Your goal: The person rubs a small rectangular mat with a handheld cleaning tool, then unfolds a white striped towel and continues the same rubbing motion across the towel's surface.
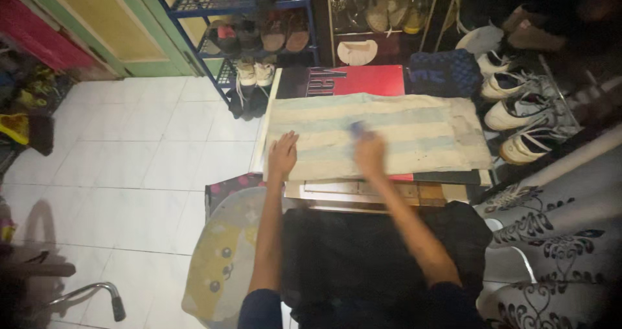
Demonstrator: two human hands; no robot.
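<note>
White tiled floor [129, 154] w/ a blue shoe rack [259, 18] at top, white sneakers [518, 108] at right. Low table [363, 189] is covered by a pale striped cloth [414, 134], spread flat over a red-and-black board [363, 81]. Left hand [282, 152] is laid open, fingers spread, flat on the cloth's left edge. Right hand [369, 154] is closed around a small blue object [357, 129], blurred, type can't be told, pressed on the cloth approx. mid-left. Dark fabric [382, 258] is seen below the table, patterned grey cloth [557, 238] at right.
</note>
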